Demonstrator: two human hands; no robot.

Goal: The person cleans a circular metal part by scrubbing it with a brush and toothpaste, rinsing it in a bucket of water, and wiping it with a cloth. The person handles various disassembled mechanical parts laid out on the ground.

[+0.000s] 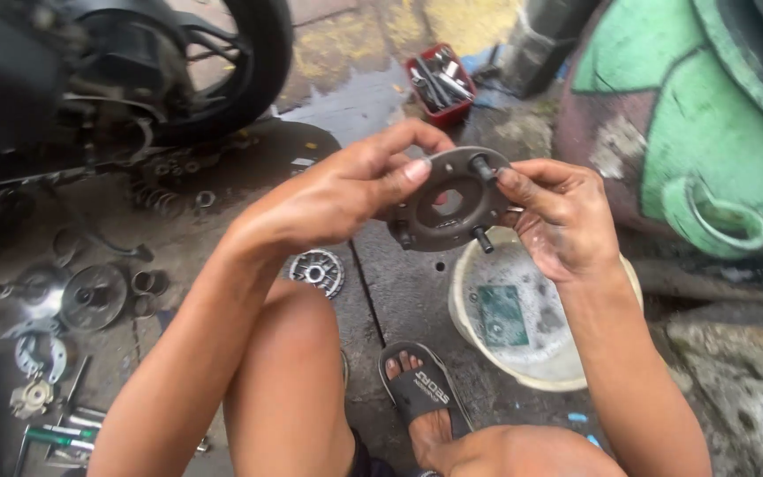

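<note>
A dark round metal plate (pixel 452 201) with a central hole and short protruding pins is held up in front of me. My left hand (pixel 346 190) grips its left rim, thumb across the face. My right hand (pixel 558 216) holds the right rim, fingertips by an upper pin. Both hands are greasy. Below them sits a white basin (pixel 474 340) of soapy water with a green pad (pixel 501 315) in it.
A motorcycle rear wheel (pixel 249 71) stands at the top left. Metal parts, a pulley disc (pixel 93 296), a small finned disc (pixel 317 270) and tools lie on the wet concrete at left. A red tray of tools (pixel 439 81) sits behind. A green-painted object (pixel 708 115) fills the right. My sandalled foot (pixel 419 393) is below.
</note>
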